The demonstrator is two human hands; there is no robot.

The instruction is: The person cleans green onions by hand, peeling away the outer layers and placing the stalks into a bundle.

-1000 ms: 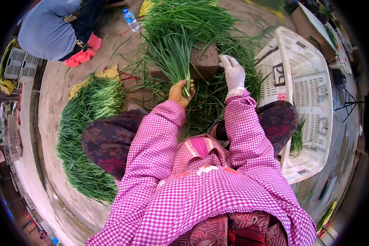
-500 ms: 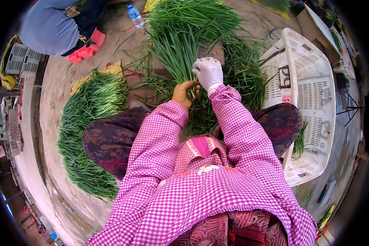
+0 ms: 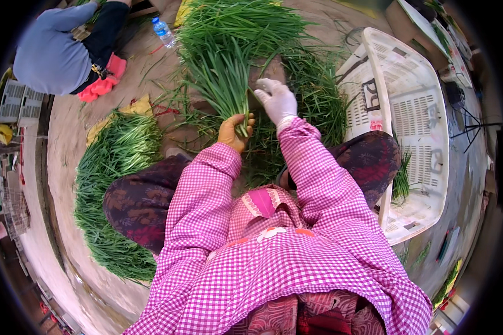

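Two hands are working one bunch of green chives [image 3: 221, 84]: the bare left hand [image 3: 236, 131] is clamping its stem ends, fanning leaves forward, while the gloved right hand [image 3: 278, 101], fingers loosely spread, is resting alongside, steadying.

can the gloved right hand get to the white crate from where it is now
Probably yes. The right hand in its white glove rests by the bunch of green stalks that the left hand grips, and the white plastic crate lies just to its right, with only loose greens between.
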